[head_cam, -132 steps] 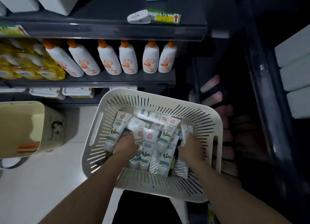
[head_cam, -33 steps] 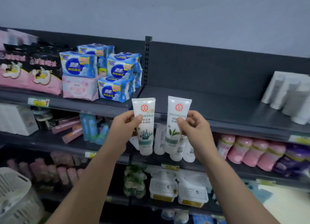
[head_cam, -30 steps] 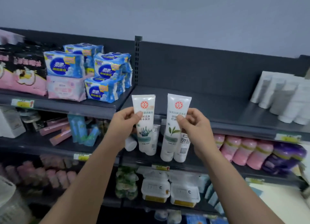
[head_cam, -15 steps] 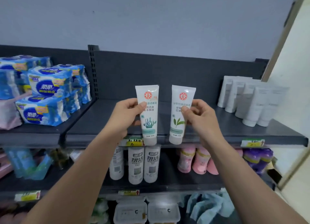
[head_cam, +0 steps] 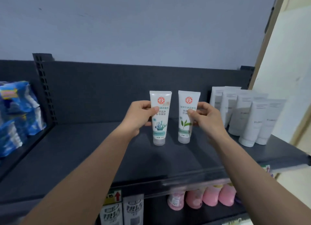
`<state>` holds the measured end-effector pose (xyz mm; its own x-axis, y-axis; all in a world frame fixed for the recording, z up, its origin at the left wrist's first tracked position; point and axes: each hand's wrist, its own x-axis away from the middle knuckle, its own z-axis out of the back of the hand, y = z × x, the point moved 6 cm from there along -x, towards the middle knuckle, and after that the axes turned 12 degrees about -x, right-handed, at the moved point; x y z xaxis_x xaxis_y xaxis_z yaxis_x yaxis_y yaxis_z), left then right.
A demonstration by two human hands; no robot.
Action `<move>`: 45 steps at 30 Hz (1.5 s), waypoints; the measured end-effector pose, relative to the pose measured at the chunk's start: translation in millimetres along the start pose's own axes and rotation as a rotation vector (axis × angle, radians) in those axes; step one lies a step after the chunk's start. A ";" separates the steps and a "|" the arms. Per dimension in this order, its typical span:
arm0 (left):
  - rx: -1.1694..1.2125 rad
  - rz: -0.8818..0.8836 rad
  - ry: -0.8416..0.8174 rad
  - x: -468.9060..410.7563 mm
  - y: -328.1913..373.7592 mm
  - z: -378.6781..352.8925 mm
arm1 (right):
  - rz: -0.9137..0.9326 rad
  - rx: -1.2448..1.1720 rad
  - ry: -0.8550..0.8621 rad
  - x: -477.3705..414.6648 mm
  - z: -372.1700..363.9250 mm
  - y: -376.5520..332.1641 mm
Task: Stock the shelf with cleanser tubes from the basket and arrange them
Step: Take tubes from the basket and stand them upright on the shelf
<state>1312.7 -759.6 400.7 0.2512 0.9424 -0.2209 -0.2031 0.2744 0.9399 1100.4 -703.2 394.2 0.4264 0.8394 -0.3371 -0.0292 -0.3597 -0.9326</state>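
My left hand (head_cam: 139, 117) pinches a white cleanser tube with a seaweed picture (head_cam: 159, 123), held upright with its cap down over the dark top shelf (head_cam: 87, 150). Beside it, my right hand (head_cam: 206, 117) pinches a second white cleanser tube with a green leaf picture (head_cam: 186, 123), also cap down. Both caps sit at or just above the shelf board; I cannot tell if they touch it. The two tubes stand a small gap apart. The basket is out of view.
Several plain white tubes (head_cam: 249, 117) stand in rows at the shelf's right end. Blue packs (head_cam: 16, 113) lie on the neighbouring shelf at left. Pink bottles (head_cam: 202, 199) and grey-labelled bottles (head_cam: 124, 211) fill the shelf below. A pale wall (head_cam: 289, 90) closes the right side.
Both hands have carried the tubes up from the basket and forward over the top shelf. Since half a second ago the tubes have dropped lower toward the shelf board.
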 end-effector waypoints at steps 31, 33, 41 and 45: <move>-0.144 0.019 0.184 -143.9 -34.4 -98.0 | -0.064 -0.069 -0.080 -178.3 35.4 92.2; -0.164 0.022 0.204 -146.2 -34.8 -98.5 | -0.068 -0.070 -0.098 -182.0 33.3 94.8; -0.218 0.043 0.265 -148.9 -37.7 -100.0 | -0.043 -0.002 -0.114 -186.0 31.8 101.7; -0.257 0.045 0.261 -143.4 -39.9 -101.3 | -0.020 0.067 -0.090 -180.7 33.9 99.4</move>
<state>1189.0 -886.3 368.5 -0.0068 0.9626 -0.2707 -0.4483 0.2390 0.8613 989.9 -876.8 358.0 0.3444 0.8806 -0.3254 -0.0834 -0.3165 -0.9449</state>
